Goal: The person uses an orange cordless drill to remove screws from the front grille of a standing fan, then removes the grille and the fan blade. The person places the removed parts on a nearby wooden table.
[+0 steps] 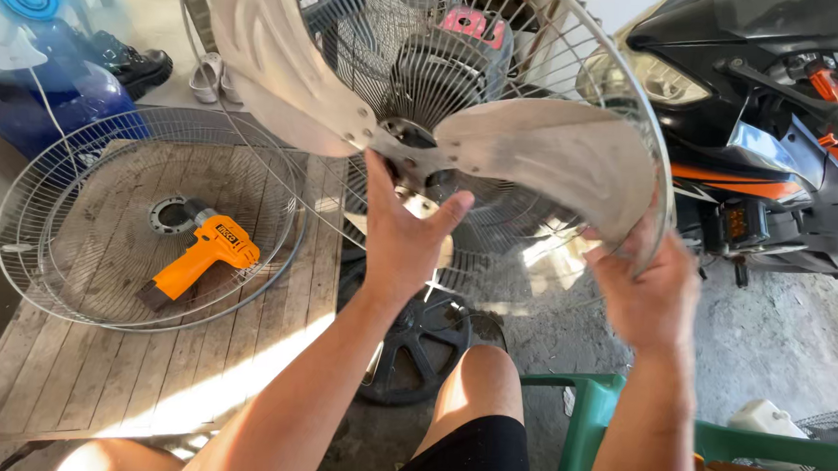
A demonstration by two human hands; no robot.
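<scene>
Centre frame: my left hand (402,233) spread open against the fan hub (406,147), right hand (648,288) pinching a metal blade (547,161) edge by the wire guard (656,133); blade could slice fingers if it spins.

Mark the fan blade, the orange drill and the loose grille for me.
fan blade (547,161), head view, middle of the right-hand blade
orange drill (210,253), head view, its body
loose grille (68,188), head view, wires left of centre

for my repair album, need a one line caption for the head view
Left hand at the hub of a metal fan blade, right hand on the rear guard; orange drill nearby.
</scene>
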